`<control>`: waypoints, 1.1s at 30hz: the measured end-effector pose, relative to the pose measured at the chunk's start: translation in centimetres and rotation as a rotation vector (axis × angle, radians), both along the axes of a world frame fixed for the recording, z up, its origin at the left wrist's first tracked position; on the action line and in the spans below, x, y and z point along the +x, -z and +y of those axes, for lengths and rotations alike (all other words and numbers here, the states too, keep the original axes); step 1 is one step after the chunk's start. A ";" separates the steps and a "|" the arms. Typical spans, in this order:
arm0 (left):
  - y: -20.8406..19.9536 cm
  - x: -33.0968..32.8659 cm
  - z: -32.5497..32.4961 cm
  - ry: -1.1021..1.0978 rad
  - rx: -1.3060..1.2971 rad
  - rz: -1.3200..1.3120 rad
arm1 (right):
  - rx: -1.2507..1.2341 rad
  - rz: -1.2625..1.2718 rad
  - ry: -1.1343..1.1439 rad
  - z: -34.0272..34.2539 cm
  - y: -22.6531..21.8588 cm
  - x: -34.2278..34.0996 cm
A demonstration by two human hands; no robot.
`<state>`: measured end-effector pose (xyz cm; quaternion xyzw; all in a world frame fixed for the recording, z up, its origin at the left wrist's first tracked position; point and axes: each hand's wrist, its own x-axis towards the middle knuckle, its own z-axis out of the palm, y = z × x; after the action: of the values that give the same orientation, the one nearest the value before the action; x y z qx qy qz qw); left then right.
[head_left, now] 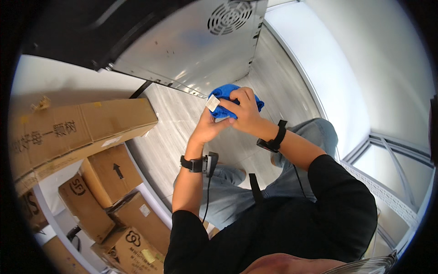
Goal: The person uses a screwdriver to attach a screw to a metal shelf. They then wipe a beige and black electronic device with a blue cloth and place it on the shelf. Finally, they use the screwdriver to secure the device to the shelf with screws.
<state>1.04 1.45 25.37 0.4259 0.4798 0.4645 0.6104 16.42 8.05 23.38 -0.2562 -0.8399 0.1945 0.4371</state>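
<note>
Both my hands hold a bunched blue cloth in front of me, above the floor. A white label hangs from its left side. My left hand supports the cloth from below and from the left; part of its fingers is hidden behind the bundle. My right hand grips the cloth from the right, its fingers curled over the top and one finger reaching toward the label. The fingertips of the two hands come close together at the lower edge of the cloth.
A large metal cabinet with a round vent stands ahead. On the left, a long cardboard box lies above several smaller cartons in a white-edged bin. White panels and a metal frame rise at right. Grey plank flooring lies below.
</note>
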 end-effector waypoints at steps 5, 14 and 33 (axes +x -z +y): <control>-10.0 2.6 -0.4 0.050 -0.013 -0.019 | -0.191 -0.135 -0.062 -1.1 -12.0 3.3; -28.5 6.0 1.9 0.319 -0.091 0.001 | -0.511 -0.326 -0.052 -2.1 -36.6 9.3; -49.1 39.2 14.6 0.789 -0.211 -0.212 | -0.744 0.811 0.567 -7.5 -51.8 39.2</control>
<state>40.22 16.08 74.43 0.4618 0.2593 0.1847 0.8279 55.63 0.58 75.15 -0.5104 -0.3821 0.4324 0.6376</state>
